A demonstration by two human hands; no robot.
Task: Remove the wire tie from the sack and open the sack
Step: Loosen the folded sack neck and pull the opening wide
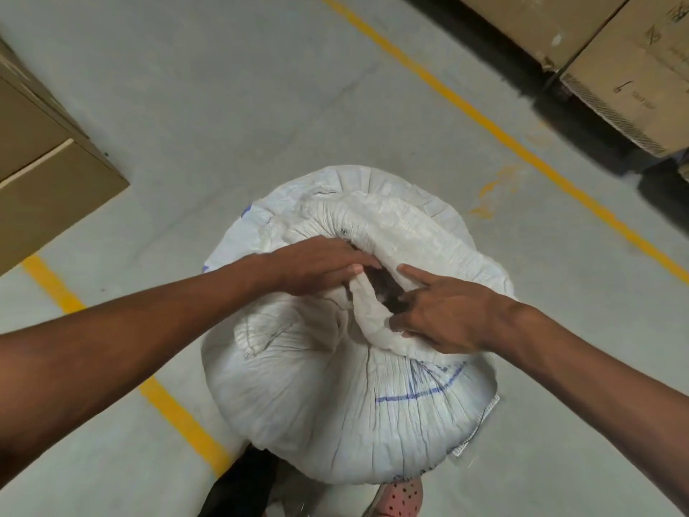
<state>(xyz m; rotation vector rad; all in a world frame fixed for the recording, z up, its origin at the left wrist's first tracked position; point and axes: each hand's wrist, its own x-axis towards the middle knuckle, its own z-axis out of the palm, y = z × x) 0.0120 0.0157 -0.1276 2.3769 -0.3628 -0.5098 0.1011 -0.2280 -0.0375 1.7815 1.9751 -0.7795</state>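
A full white woven sack (335, 397) with blue markings stands upright on the floor right below me. Its top is bunched, with a small dark gap (380, 289) showing between the folds. My left hand (317, 266) lies flat on the left side of the mouth, fingertips at the gap's edge. My right hand (443, 315) rests on the right side, thumb and fingers pinching a fold of the sack's rim, forefinger stretched out. No wire tie shows anywhere; a tiny dark spot (343, 231) sits on the far folds.
Cardboard boxes (48, 173) stand at the left and more boxes (630, 69) at the upper right. Yellow lines (496, 128) cross the grey concrete floor (223, 106). A pink dotted shoe (402, 496) peeks out under the sack.
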